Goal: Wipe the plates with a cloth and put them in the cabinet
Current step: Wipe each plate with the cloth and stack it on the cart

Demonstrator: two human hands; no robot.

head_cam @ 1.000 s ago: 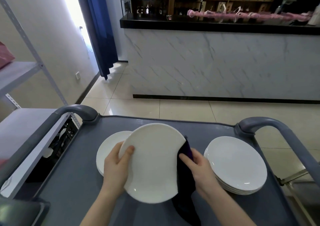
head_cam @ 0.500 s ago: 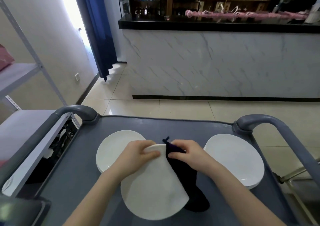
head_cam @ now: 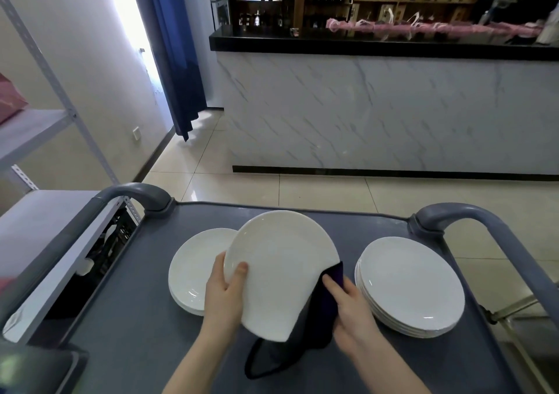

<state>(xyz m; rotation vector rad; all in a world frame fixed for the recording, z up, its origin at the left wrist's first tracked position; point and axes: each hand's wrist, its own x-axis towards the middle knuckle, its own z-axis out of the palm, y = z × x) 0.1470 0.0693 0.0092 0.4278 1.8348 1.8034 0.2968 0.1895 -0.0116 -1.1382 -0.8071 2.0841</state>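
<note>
I hold a white plate (head_cam: 281,272) tilted up over the grey cart (head_cam: 127,327). My left hand (head_cam: 223,297) grips its left rim, thumb on the face. My right hand (head_cam: 351,312) holds a dark purple cloth (head_cam: 320,312) against the plate's right edge and back; the cloth hangs down to the cart top. A low stack of white plates (head_cam: 193,272) lies behind my left hand. A taller stack of white plates (head_cam: 411,284) sits on the right of the cart.
Grey cart handles rise at the far left (head_cam: 133,194) and far right (head_cam: 472,215). A metal shelf rack (head_cam: 39,212) stands close on the left. A marble-fronted bar counter (head_cam: 393,106) is across the tiled floor, with a blue curtain (head_cam: 175,60) by the doorway.
The plate was tipped down and away with both hands at its top rim; now it faces me again, left hand back on the left rim and the cloth hand lower on the right edge.
</note>
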